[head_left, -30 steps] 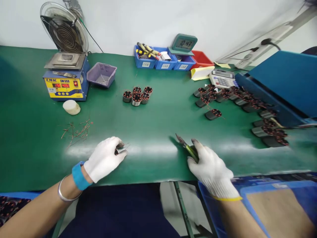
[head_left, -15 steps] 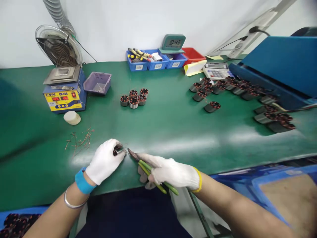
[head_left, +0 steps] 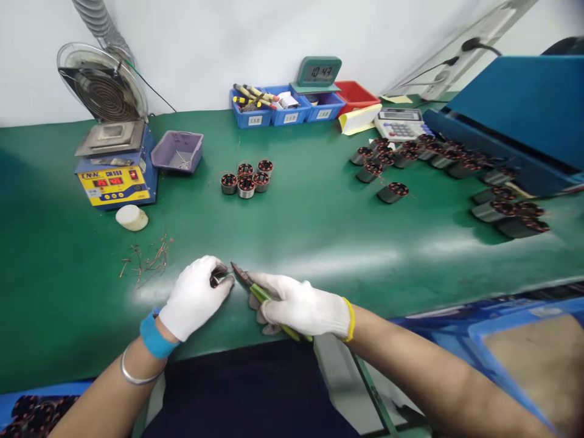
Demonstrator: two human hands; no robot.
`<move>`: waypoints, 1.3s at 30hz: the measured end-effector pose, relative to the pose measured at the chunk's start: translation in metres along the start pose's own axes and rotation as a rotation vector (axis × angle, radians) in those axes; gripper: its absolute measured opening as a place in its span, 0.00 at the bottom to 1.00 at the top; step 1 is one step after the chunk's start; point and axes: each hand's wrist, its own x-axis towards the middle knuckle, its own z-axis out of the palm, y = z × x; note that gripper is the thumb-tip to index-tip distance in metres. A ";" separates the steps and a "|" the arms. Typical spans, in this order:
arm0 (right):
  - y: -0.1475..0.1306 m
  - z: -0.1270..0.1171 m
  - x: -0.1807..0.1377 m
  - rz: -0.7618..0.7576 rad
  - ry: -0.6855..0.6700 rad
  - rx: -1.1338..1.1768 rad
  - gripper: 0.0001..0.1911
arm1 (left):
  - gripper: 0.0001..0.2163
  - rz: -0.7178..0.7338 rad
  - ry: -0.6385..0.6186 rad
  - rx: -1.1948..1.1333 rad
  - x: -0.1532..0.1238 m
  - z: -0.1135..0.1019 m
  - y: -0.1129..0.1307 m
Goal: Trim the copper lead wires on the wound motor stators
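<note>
My left hand [head_left: 196,298], in a white glove, is closed around a small motor stator [head_left: 218,280]; fingers cover most of it. In my right hand [head_left: 296,304], also gloved, are green-handled cutting pliers [head_left: 258,292]. Their dark jaws point up and left, close beside the stator and apart from it as far as I can see. Left of my left hand, a loose pile of copper wire offcuts [head_left: 148,261] lies on the green bench top. Several wound stators [head_left: 246,186] stand grouped beyond my hands.
A yellow and blue CM 558 unit [head_left: 116,176] stands at back left beside a purple tray [head_left: 180,152]. Blue bins [head_left: 253,117] with tools, a clock [head_left: 319,72] and a red bin [head_left: 356,96] line the wall. More stators [head_left: 392,192] spread rightward near a calculator [head_left: 401,125].
My right hand has shifted slightly left and up, and the pliers' handles sit closer together. The left hand stays nearly in place with the stator.
</note>
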 end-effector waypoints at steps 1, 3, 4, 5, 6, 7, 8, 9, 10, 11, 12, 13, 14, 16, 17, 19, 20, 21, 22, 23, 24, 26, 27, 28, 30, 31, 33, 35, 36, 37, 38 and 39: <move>-0.001 -0.001 0.001 0.004 -0.009 -0.022 0.29 | 0.06 -0.001 0.001 0.006 0.000 0.000 0.000; -0.003 -0.003 0.001 0.014 -0.027 -0.067 0.30 | 0.06 -0.007 0.003 0.016 0.001 -0.001 0.001; -0.004 -0.004 0.002 0.024 -0.027 -0.086 0.31 | 0.06 -0.013 0.002 0.015 0.000 -0.001 0.002; -0.005 -0.004 0.002 0.036 -0.025 -0.100 0.32 | 0.07 -0.023 0.001 0.010 -0.001 -0.002 0.002; -0.006 -0.005 0.002 0.046 -0.022 -0.106 0.33 | 0.07 -0.034 0.005 0.012 -0.003 -0.003 0.002; -0.007 -0.005 0.001 0.051 -0.021 -0.099 0.33 | 0.09 -0.040 0.015 0.026 -0.005 -0.004 0.002; -0.007 -0.006 0.000 0.046 -0.021 -0.072 0.33 | 0.13 -0.039 0.036 0.051 -0.009 -0.005 0.002; -0.007 -0.006 -0.001 0.033 -0.019 -0.026 0.32 | 0.17 -0.030 0.064 0.084 -0.013 -0.007 0.001; -0.006 -0.007 -0.002 0.019 -0.017 0.034 0.32 | 0.20 -0.012 0.089 0.123 -0.017 -0.008 0.000; -0.004 -0.008 -0.004 0.005 -0.015 0.103 0.31 | 0.23 0.009 0.106 0.161 -0.022 -0.010 -0.001; -0.002 -0.009 -0.006 -0.008 -0.014 0.176 0.30 | 0.24 0.022 0.117 0.199 -0.025 -0.012 -0.001; 0.001 -0.011 -0.007 -0.020 -0.019 0.247 0.30 | 0.25 0.011 0.119 0.243 -0.028 -0.015 -0.001; 0.004 -0.012 -0.008 -0.033 -0.026 0.308 0.29 | 0.25 -0.030 0.108 0.301 -0.029 -0.018 0.001; 0.011 -0.014 -0.010 -0.068 -0.048 0.409 0.30 | 0.25 -0.179 0.069 0.448 -0.029 -0.027 0.004; 0.014 -0.015 -0.010 -0.085 -0.057 0.450 0.29 | 0.25 -0.265 0.074 0.520 -0.029 -0.032 0.006; 0.020 -0.016 -0.011 -0.098 -0.067 0.507 0.28 | 0.24 -0.345 0.166 0.596 -0.028 -0.046 0.008; 0.023 -0.016 -0.011 -0.097 -0.067 0.531 0.28 | 0.22 -0.294 0.228 0.584 -0.028 -0.052 0.008; 0.025 -0.016 -0.011 -0.097 -0.065 0.548 0.28 | 0.20 -0.181 0.263 0.547 -0.029 -0.058 0.006; 0.027 -0.017 -0.012 -0.099 -0.061 0.559 0.28 | 0.19 -0.030 0.240 0.498 -0.029 -0.063 0.003; 0.028 -0.017 -0.012 -0.104 -0.056 0.565 0.28 | 0.20 0.131 0.158 0.450 -0.030 -0.067 -0.001; 0.029 -0.017 -0.013 -0.112 -0.052 0.568 0.28 | 0.24 0.265 0.046 0.417 -0.029 -0.068 -0.005; 0.031 -0.017 -0.013 -0.125 -0.051 0.568 0.27 | 0.26 0.360 -0.143 0.400 -0.026 -0.064 -0.013; 0.032 -0.017 -0.013 -0.129 -0.050 0.565 0.26 | 0.24 0.332 -0.185 0.401 -0.023 -0.060 -0.016; 0.032 -0.016 -0.013 -0.129 -0.052 0.559 0.26 | 0.20 0.281 -0.198 0.401 -0.020 -0.055 -0.017; 0.032 -0.012 -0.014 -0.120 -0.064 0.539 0.27 | 0.11 0.185 -0.182 0.405 -0.014 -0.043 -0.017; 0.032 -0.010 -0.014 -0.105 -0.073 0.528 0.28 | 0.08 0.156 -0.169 0.408 -0.011 -0.038 -0.015; 0.030 -0.003 -0.013 -0.053 -0.101 0.498 0.29 | 0.07 0.135 -0.139 0.404 -0.009 -0.030 -0.012; 0.028 0.004 -0.013 0.002 -0.129 0.460 0.30 | 0.07 0.141 -0.109 0.356 -0.009 -0.025 -0.011; 0.027 0.007 -0.012 0.020 -0.140 0.443 0.31 | 0.07 0.145 -0.097 0.318 -0.010 -0.023 -0.012; 0.025 0.010 -0.011 0.030 -0.147 0.431 0.31 | 0.07 0.149 -0.083 0.281 -0.011 -0.021 -0.013; 0.024 0.012 -0.009 0.036 -0.151 0.418 0.32 | 0.07 0.154 -0.068 0.246 -0.011 -0.019 -0.014; 0.022 0.014 -0.007 0.037 -0.146 0.411 0.32 | 0.07 0.159 -0.049 0.218 -0.012 -0.017 -0.016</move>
